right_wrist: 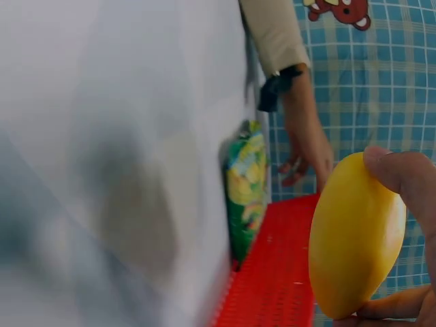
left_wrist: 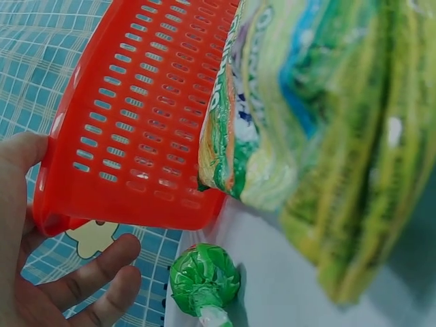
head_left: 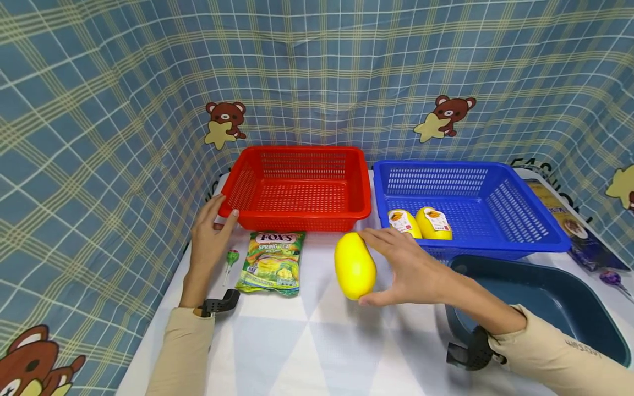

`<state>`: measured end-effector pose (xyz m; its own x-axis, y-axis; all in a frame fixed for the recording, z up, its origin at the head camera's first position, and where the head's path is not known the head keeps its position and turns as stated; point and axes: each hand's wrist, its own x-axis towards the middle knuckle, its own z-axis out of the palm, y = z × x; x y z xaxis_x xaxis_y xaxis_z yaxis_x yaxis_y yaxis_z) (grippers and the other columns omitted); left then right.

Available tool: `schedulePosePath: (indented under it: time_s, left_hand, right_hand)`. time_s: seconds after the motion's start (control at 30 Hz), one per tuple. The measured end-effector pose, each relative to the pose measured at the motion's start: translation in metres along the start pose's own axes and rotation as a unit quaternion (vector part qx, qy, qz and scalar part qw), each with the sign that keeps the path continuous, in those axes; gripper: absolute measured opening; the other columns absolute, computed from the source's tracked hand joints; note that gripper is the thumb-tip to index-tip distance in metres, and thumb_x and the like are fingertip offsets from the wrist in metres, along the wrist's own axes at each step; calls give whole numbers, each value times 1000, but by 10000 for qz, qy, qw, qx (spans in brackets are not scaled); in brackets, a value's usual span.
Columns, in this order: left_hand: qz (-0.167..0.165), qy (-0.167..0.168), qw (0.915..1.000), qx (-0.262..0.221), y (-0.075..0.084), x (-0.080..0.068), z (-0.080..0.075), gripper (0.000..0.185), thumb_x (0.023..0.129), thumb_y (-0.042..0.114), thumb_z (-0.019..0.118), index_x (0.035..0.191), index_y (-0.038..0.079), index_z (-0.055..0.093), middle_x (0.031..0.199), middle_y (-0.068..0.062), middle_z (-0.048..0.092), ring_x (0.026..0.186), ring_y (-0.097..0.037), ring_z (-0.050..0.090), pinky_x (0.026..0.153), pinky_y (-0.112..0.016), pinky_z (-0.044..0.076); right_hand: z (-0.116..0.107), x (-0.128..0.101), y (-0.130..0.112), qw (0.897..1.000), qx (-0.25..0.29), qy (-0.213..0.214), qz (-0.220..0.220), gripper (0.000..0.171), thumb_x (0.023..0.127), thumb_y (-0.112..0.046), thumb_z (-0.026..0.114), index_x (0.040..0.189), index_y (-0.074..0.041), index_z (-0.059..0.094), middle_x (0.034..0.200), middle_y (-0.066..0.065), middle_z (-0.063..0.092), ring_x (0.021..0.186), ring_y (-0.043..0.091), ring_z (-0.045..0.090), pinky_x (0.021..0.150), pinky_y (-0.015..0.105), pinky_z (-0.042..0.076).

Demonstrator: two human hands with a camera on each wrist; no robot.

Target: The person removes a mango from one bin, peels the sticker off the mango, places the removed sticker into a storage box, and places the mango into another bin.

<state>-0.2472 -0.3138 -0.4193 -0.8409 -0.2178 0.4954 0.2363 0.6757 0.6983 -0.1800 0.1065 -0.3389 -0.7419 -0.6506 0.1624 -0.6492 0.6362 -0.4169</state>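
A smooth yellow mango (head_left: 355,266) is gripped by my right hand (head_left: 413,269), thumb at one end and fingers at the other, raised above the table. The right wrist view shows the same mango (right_wrist: 357,235) between thumb and fingers. At the left, my left hand (head_left: 210,234) touches the near left corner of the red basket (head_left: 297,223); in the left wrist view the thumb lies against its rim and the other fingers are spread. Two more mangoes with white stickers, one of them this mango (head_left: 433,224), lie in the blue basket (head_left: 495,245).
A green Fox's candy bag (head_left: 273,263) lies before the red basket, with a green lollipop (head_left: 231,258) beside it. A dark teal tub (head_left: 525,269) stands front right. Farther right are a dark packet (head_left: 577,231) and a purple lollipop (head_left: 611,278). Plaid cloth (head_left: 317,71) walls the back.
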Motion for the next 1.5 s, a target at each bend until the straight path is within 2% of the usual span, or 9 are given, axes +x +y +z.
schedulePosePath:
  time_s: [0.1, 0.23, 0.33, 0.6, 0.67, 0.83, 0.9, 1.27, 1.5]
  left_hand:
    - [-2, -22, 10000, -31, -1, 0, 0, 57, 99, 37, 62, 148, 12, 50, 155, -1, 42, 108, -25, 59, 74, -13, 45]
    - [-45, -12, 10000, 36, -2, -1, 0, 57, 99, 39, 62, 149, 15, 49, 155, -2, 41, 108, -24, 58, 74, -15, 45]
    - [-43, -18, 10000, 68, -2, -1, 0, 58, 99, 39, 61, 150, 15, 49, 155, -3, 41, 107, -25, 59, 75, -16, 46]
    - [-71, -17, 10000, 15, 0, -3, 2, 58, 99, 39, 62, 150, 15, 49, 156, -1, 40, 109, -26, 59, 75, -18, 47]
    - [-82, -21, 10000, 17, 0, -3, 2, 58, 99, 39, 62, 150, 16, 49, 156, 0, 40, 108, -24, 59, 75, -20, 48]
    - [-32, 37, 10000, -50, 2, -3, 1, 57, 98, 39, 63, 148, 15, 50, 154, 0, 42, 89, -21, 60, 70, -20, 47]
    - [-7, 44, 10000, -75, 2, -4, 0, 57, 98, 38, 64, 148, 14, 51, 154, 1, 42, 83, -21, 59, 69, -20, 46]
    - [39, 1, 10000, -23, -4, -4, -2, 58, 98, 40, 63, 148, 14, 50, 155, 2, 41, 85, -21, 59, 70, -24, 48]
    - [-7, -29, 10000, -44, -2, -5, -3, 59, 98, 42, 63, 149, 15, 49, 155, 6, 40, 86, -18, 57, 70, -24, 48]
  right_hand:
    - [-11, 11, -1, 9999, -87, 118, -74, 111, 68, -70, 80, 153, -10, 41, 152, 5, 44, 139, 31, 37, 107, 68, 29]
    - [-22, 25, 0, 9989, -190, 336, -279, 109, 67, -66, 83, 150, -8, 43, 149, 6, 48, 134, 28, 40, 103, 61, 36]
    - [-28, 36, 1, 9984, -178, 404, -345, 108, 68, -63, 84, 150, -6, 43, 148, 8, 48, 134, 28, 39, 103, 60, 33]
    - [-37, 71, 3, 9988, -247, 335, -260, 105, 70, -59, 84, 151, -6, 42, 150, 13, 46, 139, 35, 34, 108, 69, 24]
    - [-39, 81, 3, 9987, -253, 363, -264, 104, 70, -56, 85, 150, -5, 43, 148, 14, 47, 138, 37, 35, 106, 69, 26]
    - [-42, 108, 2, 9981, -346, 412, -305, 103, 70, -54, 85, 149, -4, 44, 146, 15, 49, 133, 34, 38, 100, 61, 33]
    - [-43, 118, 1, 9981, -368, 399, -276, 103, 70, -56, 84, 149, -4, 44, 146, 14, 48, 133, 32, 38, 100, 58, 32]
    - [-48, 167, -3, 9981, -551, 227, -156, 106, 71, -61, 80, 152, -4, 40, 151, 14, 43, 132, 31, 37, 98, 54, 31]
    - [-50, 195, 0, 9981, -585, 135, -165, 107, 71, -63, 79, 152, -6, 40, 153, 13, 42, 133, 32, 36, 98, 54, 30]
